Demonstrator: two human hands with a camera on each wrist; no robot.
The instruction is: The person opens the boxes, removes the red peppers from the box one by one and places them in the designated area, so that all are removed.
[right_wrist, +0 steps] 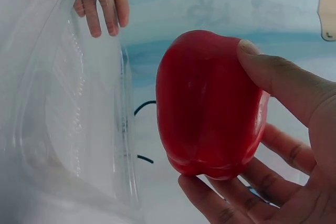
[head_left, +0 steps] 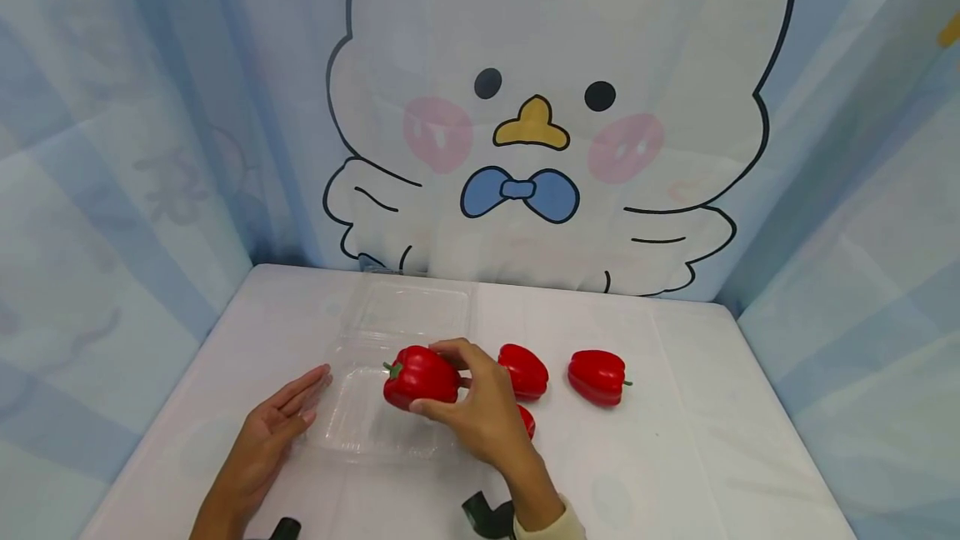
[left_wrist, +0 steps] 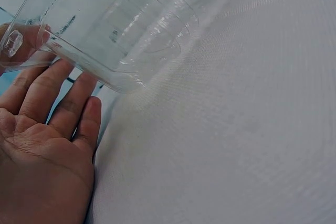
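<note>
A red bell pepper (head_left: 422, 377) with a green stem is gripped by my right hand (head_left: 480, 402), thumb on one side and fingers on the other. It is held over the bottom half of a clear plastic clamshell container (head_left: 333, 432), whose lid (head_left: 412, 307) lies folded back. In the right wrist view the bell pepper (right_wrist: 210, 103) is beside the container's wall (right_wrist: 128, 145). My left hand (head_left: 262, 432) is at the container's left edge with fingers extended. In the left wrist view, the left hand's fingertips (left_wrist: 84, 85) reach the clear wall (left_wrist: 100, 72).
Two more red bell peppers (head_left: 522, 372) (head_left: 597, 377) lie right of the container. Another bell pepper (head_left: 528, 421) is mostly hidden behind my right wrist. A white cloth covers the table (head_left: 675, 457), with printed curtains (head_left: 862, 273) around it.
</note>
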